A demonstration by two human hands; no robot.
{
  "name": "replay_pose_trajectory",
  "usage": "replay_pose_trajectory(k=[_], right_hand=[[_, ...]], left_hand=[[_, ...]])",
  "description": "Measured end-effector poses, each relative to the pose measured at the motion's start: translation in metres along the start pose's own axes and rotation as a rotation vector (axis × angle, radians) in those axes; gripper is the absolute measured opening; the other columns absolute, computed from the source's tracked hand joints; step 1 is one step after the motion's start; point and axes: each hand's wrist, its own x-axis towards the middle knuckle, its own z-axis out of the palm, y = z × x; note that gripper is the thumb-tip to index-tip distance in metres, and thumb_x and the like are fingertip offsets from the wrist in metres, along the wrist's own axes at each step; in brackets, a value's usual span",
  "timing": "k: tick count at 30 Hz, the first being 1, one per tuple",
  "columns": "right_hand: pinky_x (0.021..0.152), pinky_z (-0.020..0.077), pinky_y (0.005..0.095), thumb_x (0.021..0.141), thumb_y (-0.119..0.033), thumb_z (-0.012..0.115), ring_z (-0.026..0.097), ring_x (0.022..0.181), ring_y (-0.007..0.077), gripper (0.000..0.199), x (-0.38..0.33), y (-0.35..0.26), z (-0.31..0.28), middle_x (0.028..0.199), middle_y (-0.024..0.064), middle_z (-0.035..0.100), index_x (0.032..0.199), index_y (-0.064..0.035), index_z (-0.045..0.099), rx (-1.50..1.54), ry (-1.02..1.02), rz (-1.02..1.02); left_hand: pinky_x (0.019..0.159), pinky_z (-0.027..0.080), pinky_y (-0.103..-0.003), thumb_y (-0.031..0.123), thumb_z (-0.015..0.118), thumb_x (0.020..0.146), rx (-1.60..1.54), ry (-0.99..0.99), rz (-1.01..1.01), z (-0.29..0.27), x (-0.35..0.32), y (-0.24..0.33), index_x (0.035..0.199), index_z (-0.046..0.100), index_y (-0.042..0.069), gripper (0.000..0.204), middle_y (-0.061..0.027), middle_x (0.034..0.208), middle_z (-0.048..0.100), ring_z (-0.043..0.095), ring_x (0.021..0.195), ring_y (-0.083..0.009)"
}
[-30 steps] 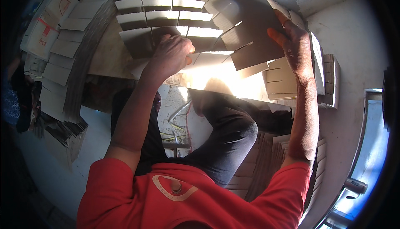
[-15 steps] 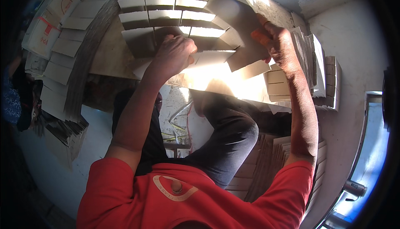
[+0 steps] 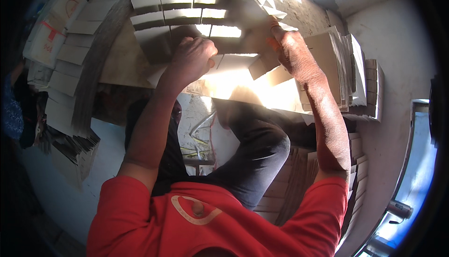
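Observation:
Rows of slotted cardboard dividers (image 3: 148,19) stand overlapping on the table in front of me, partly in bright sunlight. My left hand (image 3: 194,56) is closed at the nearest row, its fingers curled and thumb pressed in at a cardboard strip (image 3: 229,62). The grip itself is partly hidden behind the knuckles. Over at the right end of the rows, my right hand (image 3: 295,53) is closed on the edge of a large slotted cardboard sheet (image 3: 245,16). That sheet leans across the right part of the rows, tilted and shaded.
Long stacks of cardboard pieces (image 3: 75,48) line the left side, with a white package with red marks (image 3: 49,37) beside them. More cardboard stacks (image 3: 323,53) stand at the right near a wall (image 3: 397,60). The wooden table edge (image 3: 262,105) runs above my knees.
My right hand has moved left and slightly toward the far side, with the cardboard sheet shifting along. My left hand has moved slightly up and left.

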Motion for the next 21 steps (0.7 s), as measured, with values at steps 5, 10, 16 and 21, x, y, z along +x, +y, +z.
replay_pose_trajectory(k=[5, 10, 16, 21], right_hand=[[0.059, 0.0504, 0.0398, 0.087, 0.000, 0.058, 0.062, 0.065, 0.0341, 0.017, 0.000, 0.002, 0.002, 0.079, 0.0257, 0.062, 0.104, 0.0044, 0.057, -0.026, 0.014, -0.109], [0.050, 0.0484, 0.0354, 0.090, -0.010, 0.059, 0.058, 0.051, 0.0204, 0.021, 0.011, -0.018, -0.017, 0.071, 0.0190, 0.060, 0.103, 0.0051, 0.059, 0.170, -0.256, 0.157], [0.061, 0.0498, 0.0344, 0.071, -0.038, 0.080, 0.064, 0.061, 0.0214, 0.045, -0.023, -0.016, -0.026, 0.061, 0.0117, 0.062, 0.094, -0.0008, 0.068, 0.193, -0.009, 0.449], [0.069, 0.0514, 0.0344, 0.068, -0.039, 0.082, 0.065, 0.072, 0.0233, 0.047, -0.058, 0.010, 0.063, 0.075, 0.0143, 0.066, 0.083, 0.0017, 0.064, 0.352, -0.112, 0.569]], left_hand=[[0.087, 0.043, -0.043, 0.012, 0.071, 0.072, -0.010, -0.088, -0.085, -0.008, 0.001, 0.006, 0.076, 0.062, 0.000, 0.016, -0.0179, 0.088, 0.062, 0.056, 0.098, -0.0349], [0.089, 0.043, -0.043, 0.012, 0.072, 0.072, -0.026, -0.048, -0.120, -0.002, -0.002, 0.004, 0.082, 0.065, 0.001, 0.017, -0.0191, 0.093, 0.062, 0.055, 0.100, -0.0357], [0.087, 0.043, -0.044, 0.012, 0.069, 0.072, -0.081, 0.066, -0.103, 0.002, -0.003, 0.003, 0.078, 0.063, 0.000, 0.014, -0.0201, 0.091, 0.062, 0.056, 0.098, -0.0366], [0.084, 0.044, -0.044, 0.008, 0.062, 0.072, -0.044, -0.010, -0.080, 0.004, 0.005, 0.004, 0.072, 0.060, 0.000, 0.009, -0.0201, 0.084, 0.062, 0.057, 0.091, -0.0380]])
